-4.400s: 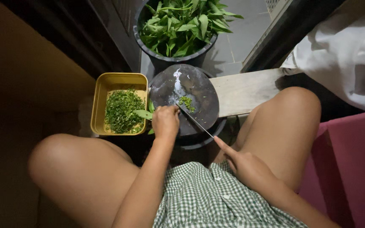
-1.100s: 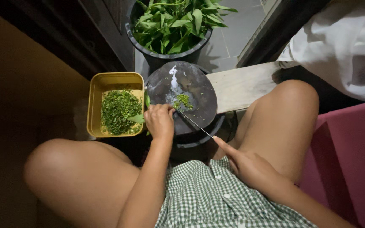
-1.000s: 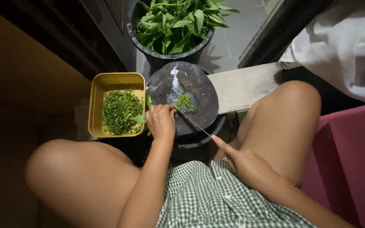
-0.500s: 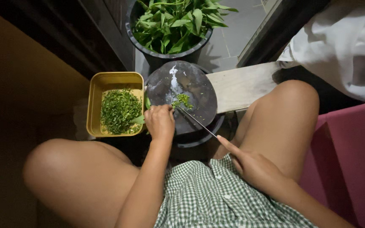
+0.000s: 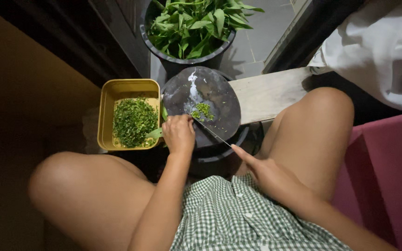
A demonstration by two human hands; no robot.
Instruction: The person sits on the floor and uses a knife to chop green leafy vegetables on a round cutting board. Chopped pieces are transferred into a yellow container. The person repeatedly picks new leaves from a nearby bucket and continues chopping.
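Note:
My left hand (image 5: 178,133) presses a bundle of green leaves (image 5: 156,133) onto the near left edge of a round dark chopping board (image 5: 210,95). My right hand (image 5: 268,174) grips a knife (image 5: 211,133), index finger stretched along its spine, the blade angled up to the leaves by my left fingers. A small heap of chopped greens (image 5: 202,111) lies on the board just past the blade. To the left, a yellow rectangular tray (image 5: 105,109) holds a mound of finely chopped greens (image 5: 133,122).
A dark bucket (image 5: 182,58) full of whole leafy greens stands beyond the board. A pale wooden plank (image 5: 266,95) runs right from the board. White cloth (image 5: 382,51) is at the upper right, a pink surface (image 5: 387,172) at the right. My bare knees flank the board.
The knife has kept moving in short strokes against the leaf bundle, and the heap of chopped greens on the board has grown slightly. My left hand stays in place.

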